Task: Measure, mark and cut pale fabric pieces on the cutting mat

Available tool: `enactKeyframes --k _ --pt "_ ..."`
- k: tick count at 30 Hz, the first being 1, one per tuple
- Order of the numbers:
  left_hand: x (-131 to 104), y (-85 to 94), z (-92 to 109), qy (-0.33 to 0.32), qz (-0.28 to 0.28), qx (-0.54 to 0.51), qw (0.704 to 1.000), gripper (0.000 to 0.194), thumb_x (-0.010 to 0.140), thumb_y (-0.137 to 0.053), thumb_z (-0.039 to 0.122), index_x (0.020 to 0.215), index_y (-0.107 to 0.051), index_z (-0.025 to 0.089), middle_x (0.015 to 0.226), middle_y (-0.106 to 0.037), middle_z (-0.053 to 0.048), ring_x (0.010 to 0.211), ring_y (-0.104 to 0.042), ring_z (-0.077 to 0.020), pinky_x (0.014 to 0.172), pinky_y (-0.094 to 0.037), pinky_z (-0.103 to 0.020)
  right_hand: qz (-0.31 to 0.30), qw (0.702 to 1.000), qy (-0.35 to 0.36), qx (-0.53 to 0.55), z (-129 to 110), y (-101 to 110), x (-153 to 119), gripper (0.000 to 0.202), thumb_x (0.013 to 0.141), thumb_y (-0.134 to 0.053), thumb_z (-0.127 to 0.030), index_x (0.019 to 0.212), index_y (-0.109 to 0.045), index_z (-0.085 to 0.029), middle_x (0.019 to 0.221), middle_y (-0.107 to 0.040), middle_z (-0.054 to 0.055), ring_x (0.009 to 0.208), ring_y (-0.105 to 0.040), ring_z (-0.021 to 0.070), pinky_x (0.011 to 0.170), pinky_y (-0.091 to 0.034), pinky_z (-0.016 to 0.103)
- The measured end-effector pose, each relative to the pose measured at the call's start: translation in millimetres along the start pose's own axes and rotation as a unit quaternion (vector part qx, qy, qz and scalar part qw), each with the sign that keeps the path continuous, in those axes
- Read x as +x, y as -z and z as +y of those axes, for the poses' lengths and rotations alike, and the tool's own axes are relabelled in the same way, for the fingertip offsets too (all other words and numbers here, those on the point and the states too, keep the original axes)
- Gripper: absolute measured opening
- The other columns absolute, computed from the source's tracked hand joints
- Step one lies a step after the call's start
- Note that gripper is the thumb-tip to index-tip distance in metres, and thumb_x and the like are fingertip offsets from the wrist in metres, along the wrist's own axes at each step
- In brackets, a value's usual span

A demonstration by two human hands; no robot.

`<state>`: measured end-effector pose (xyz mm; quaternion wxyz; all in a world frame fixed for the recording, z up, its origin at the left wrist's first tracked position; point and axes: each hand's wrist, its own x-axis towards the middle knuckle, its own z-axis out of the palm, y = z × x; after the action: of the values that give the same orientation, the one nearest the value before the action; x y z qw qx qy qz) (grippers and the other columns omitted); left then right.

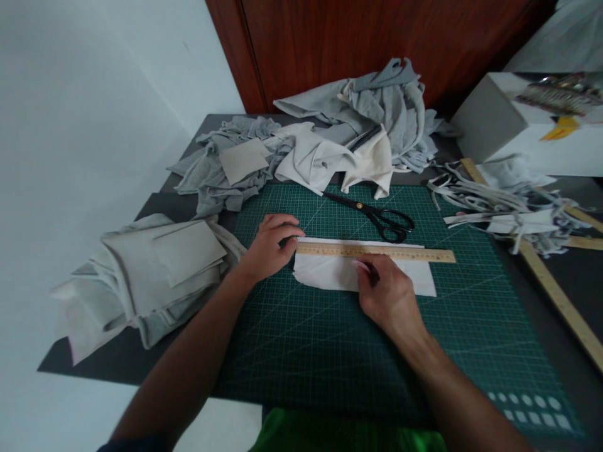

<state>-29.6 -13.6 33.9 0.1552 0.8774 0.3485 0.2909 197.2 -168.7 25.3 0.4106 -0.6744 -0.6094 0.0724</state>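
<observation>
A wooden ruler (414, 253) lies lengthwise across a piece of white fabric (325, 271) on a green cutting mat (301, 339). My left hand (273, 245) is at the ruler's left end, thumb and forefinger closed about that corner. Just below the ruler's middle, my right hand (389, 292) pinches a small flat pinkish-white piece, which looks like tailor's chalk (360, 266), over the fabric. Its lower part is hidden by my fingers. Black-handled scissors (372, 212) rest on the mat behind the ruler, blades pointing left.
Folded grey fabric (141, 270) is stacked at the left. Crumpled grey and cream cloth (330, 144) is heaped along the back. To the right are fabric strips (513, 207), a long wooden stick (560, 301) and a white box (518, 125). A white wall (94, 125) borders the left.
</observation>
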Motion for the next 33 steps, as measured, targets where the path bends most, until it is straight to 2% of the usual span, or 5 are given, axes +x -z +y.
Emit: enactKeyframes --k 8,15,22,28,33 --pt "-0.5 -5.1 -15.7 0.001 -0.017 -0.014 1.000 0.029 0.094 -0.054 0.010 0.099 -0.079 0.024 0.125 -0.070 -0.005 0.120 -0.060 -0.0226 0.110 -0.046 -0.048 -0.005 0.999 0.035 0.022 5.3 1.5 0.8 0.017 0.092 -0.057 -0.011 0.098 -0.071 -0.019 0.090 -0.071 0.008 0.081 -0.070 0.0206 0.076 -0.062 0.037" --pt "-2.7 -15.1 0.2 -0.045 -0.072 -0.014 0.996 0.027 0.097 -0.059 0.018 0.107 -0.081 0.029 0.133 -0.066 -0.004 0.126 -0.052 -0.0250 0.111 -0.041 -0.050 -0.015 0.999 0.040 0.026 4.5 -2.3 1.5 0.016 0.091 -0.057 -0.012 0.098 -0.069 -0.019 0.097 -0.069 0.010 0.088 -0.070 0.0229 0.082 -0.063 0.041" --pt "-3.5 -18.1 8.2 -0.037 -0.080 -0.014 0.996 0.027 0.098 -0.057 0.018 0.111 -0.079 0.027 0.133 -0.067 -0.005 0.127 -0.049 -0.0257 0.112 -0.041 -0.050 -0.024 0.996 0.060 0.053 -0.7 -3.9 0.8 0.013 0.094 -0.058 -0.013 0.101 -0.068 -0.018 0.100 -0.069 0.010 0.089 -0.071 0.0221 0.083 -0.063 0.041" --pt "-2.1 -16.2 8.4 -0.036 -0.077 -0.019 0.996 0.031 0.097 -0.055 0.012 0.108 -0.079 0.027 0.129 -0.069 -0.004 0.126 -0.050 -0.0249 0.111 -0.043 -0.050 -0.034 0.995 0.079 0.050 -3.3 -4.4 0.1 0.018 0.096 -0.054 -0.010 0.106 -0.066 -0.021 0.108 -0.069 0.012 0.107 -0.069 0.0255 0.095 -0.061 0.047" --pt "-1.5 -14.6 13.0 -0.042 -0.092 -0.027 0.995 0.032 0.097 -0.056 0.013 0.110 -0.080 0.029 0.132 -0.068 -0.004 0.128 -0.049 -0.0248 0.112 -0.041 -0.049 -0.043 0.996 0.067 0.040 -3.7 -6.2 -0.7 0.020 0.097 -0.054 -0.012 0.111 -0.064 -0.022 0.111 -0.069 0.012 0.107 -0.068 0.0260 0.095 -0.060 0.048"
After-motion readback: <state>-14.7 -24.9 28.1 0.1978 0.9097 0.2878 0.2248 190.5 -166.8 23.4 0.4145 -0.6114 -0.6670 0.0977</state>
